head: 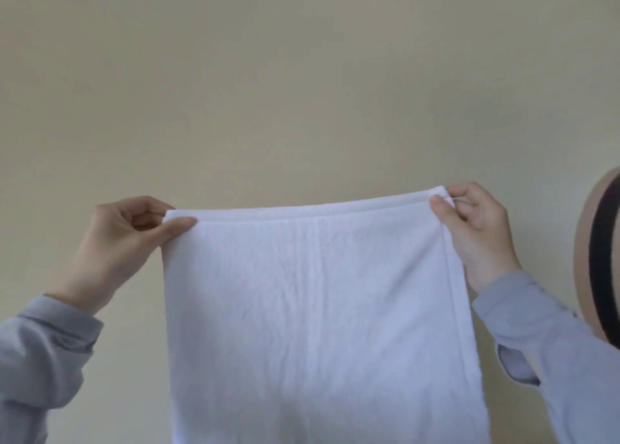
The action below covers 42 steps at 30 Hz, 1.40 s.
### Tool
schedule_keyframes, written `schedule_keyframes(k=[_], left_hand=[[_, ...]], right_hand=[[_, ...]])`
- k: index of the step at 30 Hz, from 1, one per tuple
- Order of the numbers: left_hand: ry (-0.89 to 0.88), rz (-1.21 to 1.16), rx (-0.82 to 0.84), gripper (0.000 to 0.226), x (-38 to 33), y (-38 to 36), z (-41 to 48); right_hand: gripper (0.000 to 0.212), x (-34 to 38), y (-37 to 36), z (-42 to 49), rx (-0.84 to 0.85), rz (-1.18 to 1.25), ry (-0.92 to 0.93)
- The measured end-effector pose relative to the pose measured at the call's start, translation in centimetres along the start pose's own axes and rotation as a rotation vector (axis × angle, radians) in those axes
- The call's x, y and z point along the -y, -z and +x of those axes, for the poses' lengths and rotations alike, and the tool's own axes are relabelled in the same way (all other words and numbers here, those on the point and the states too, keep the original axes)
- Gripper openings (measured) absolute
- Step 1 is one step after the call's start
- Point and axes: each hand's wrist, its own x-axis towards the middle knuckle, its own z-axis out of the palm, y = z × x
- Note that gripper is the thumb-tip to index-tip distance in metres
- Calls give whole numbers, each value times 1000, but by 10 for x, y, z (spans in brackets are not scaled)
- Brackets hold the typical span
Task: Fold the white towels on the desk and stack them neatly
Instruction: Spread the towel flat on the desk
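Note:
A white towel (315, 316) hangs spread out in the air in front of me, its top hem stretched almost level and its lower part running out of the bottom of the view. My left hand (124, 242) pinches the top left corner between thumb and fingers. My right hand (476, 232) pinches the top right corner the same way. Both arms wear grey-blue sleeves. The desk and any other towels are hidden from view.
A plain beige wall (302, 74) fills the background. At the right edge a rounded tan object with a dark band (600, 255) pokes into view behind my right sleeve.

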Motion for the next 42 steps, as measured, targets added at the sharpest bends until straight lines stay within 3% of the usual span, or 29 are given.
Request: schedule_keyframes(k=[15, 22, 29, 33, 42], left_hand=[[-88, -60, -5, 34, -63, -73, -22], [-7, -12, 140, 42, -45, -63, -96], [330, 138, 202, 46, 33, -34, -214], [541, 220, 216, 26, 76, -9, -284], [883, 370, 102, 23, 148, 83, -387]], right_hand=[[13, 29, 85, 58, 65, -182, 23], [15, -11, 67, 45, 184, -220, -57], [13, -128, 28, -69, 307, -219, -313], [20, -187, -3, -152, 373, -236, -451], [7, -270, -130, -302, 584, -259, -660]])
